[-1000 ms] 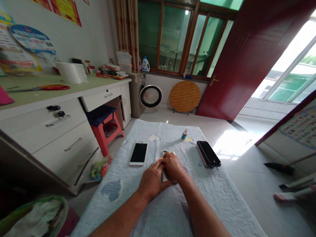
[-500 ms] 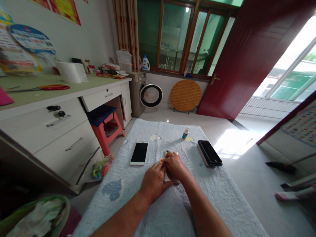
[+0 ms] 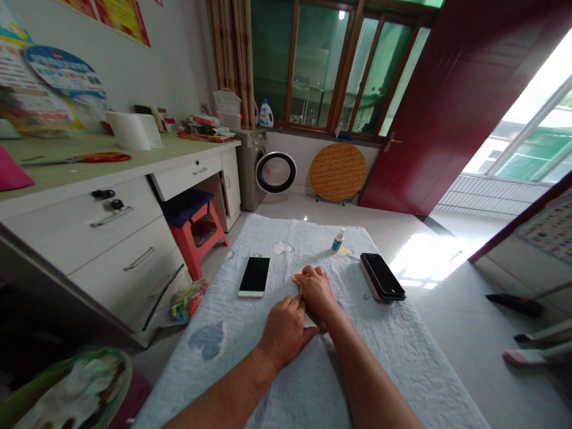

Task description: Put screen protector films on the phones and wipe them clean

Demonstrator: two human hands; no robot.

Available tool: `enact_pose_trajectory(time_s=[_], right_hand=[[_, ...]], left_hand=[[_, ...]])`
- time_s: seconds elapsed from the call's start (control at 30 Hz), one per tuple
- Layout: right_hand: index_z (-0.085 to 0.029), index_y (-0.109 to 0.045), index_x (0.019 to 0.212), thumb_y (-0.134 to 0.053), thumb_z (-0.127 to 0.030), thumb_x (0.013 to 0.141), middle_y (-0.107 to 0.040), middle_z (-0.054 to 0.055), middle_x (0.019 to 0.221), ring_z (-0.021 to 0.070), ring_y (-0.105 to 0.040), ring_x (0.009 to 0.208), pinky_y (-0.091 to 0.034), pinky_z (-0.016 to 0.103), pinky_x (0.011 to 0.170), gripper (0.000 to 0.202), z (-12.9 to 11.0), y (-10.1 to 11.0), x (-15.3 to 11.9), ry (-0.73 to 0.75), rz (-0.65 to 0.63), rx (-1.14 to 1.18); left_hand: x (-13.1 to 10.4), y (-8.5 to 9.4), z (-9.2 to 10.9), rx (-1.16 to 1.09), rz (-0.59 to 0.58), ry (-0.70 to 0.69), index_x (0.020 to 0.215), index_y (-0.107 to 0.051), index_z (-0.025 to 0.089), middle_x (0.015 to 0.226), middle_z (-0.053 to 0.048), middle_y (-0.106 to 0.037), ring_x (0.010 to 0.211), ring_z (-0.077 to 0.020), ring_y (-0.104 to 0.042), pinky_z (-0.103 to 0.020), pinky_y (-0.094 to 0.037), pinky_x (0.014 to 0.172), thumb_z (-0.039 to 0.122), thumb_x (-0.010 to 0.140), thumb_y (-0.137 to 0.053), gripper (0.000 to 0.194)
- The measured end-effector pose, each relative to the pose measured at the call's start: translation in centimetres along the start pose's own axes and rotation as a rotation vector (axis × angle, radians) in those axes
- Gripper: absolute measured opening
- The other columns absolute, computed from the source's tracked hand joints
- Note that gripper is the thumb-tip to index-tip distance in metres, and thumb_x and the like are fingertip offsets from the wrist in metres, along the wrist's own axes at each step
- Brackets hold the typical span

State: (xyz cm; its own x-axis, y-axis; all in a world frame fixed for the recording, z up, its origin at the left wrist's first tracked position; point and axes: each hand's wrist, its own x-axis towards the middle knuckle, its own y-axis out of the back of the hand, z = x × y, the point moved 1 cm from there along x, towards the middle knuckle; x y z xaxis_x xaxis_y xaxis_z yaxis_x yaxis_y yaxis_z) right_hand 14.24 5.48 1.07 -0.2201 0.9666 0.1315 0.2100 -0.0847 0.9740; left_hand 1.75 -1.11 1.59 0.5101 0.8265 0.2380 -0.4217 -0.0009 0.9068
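Note:
On the cloth-covered table (image 3: 384, 363), a pale phone (image 3: 310, 322) lies mostly hidden beneath my two hands. My left hand (image 3: 284, 328) grips its near left side, thumb along the lower end. Pressed down over the upper part is my right hand (image 3: 316, 292), its fingers closed on a small orange cloth (image 3: 296, 277) that peeks out past the fingertips. A white phone with a dark screen (image 3: 254, 276) lies to the left. Off to the right is a stack of dark phones (image 3: 382, 277). A small spray bottle (image 3: 338, 241) stands beyond my hands.
A desk (image 3: 179, 161) with drawers runs along the left, with a red stool (image 3: 199, 238) under it. Front left is a waste bin (image 3: 127, 381). Farther back are a washing machine (image 3: 250, 173) with its door open and a round wooden tabletop (image 3: 338, 171).
My right hand has shifted slightly over the phone, and more of the orange cloth shows beyond its fingertips. The phone's upper end, visible before, is now covered. My left hand stays on the phone.

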Motion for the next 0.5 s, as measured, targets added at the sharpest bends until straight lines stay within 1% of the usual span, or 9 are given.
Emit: enact_pose_trajectory(time_s=[0.13,0.27,0.5], right_hand=[[-0.029,-0.069,0.102,-0.041,-0.034,0.099,-0.058,0.006,0.110,0.0220,-0.044,0.098,-0.028,0.033,0.078,0.028,0.00,-0.02,0.24,-0.012,0.021,-0.025],[-0.029,-0.069,0.104,-0.041,-0.035,0.099,-0.058,0.007,0.110,0.0222,-0.043,0.097,-0.028,0.033,0.077,0.029,-0.06,0.07,0.36,-0.028,0.020,-0.030],[-0.029,-0.067,0.099,-0.041,-0.036,0.099,-0.058,0.005,0.107,0.0220,-0.042,0.095,-0.027,0.034,0.076,0.027,0.00,0.00,0.69,-0.036,0.030,-0.033]], left_hand=[[0.02,0.14,0.16,-0.001,-0.003,0.007,0.105,-0.062,0.015,0.103,-0.011,-0.065,0.096,-0.0297,-0.058,-0.043,-0.048,0.086,0.050,0.082,-0.065,0.042],[0.05,0.21,0.18,-0.001,0.007,0.008,0.103,-0.062,0.016,0.101,-0.011,-0.065,0.095,-0.0292,-0.058,-0.042,-0.048,0.085,0.050,0.082,-0.064,0.040],[0.02,0.21,0.29,-0.003,-0.010,0.016,0.104,-0.063,0.014,0.102,-0.011,-0.065,0.096,-0.0300,-0.058,-0.044,-0.048,0.086,0.050,0.082,-0.064,0.042]])
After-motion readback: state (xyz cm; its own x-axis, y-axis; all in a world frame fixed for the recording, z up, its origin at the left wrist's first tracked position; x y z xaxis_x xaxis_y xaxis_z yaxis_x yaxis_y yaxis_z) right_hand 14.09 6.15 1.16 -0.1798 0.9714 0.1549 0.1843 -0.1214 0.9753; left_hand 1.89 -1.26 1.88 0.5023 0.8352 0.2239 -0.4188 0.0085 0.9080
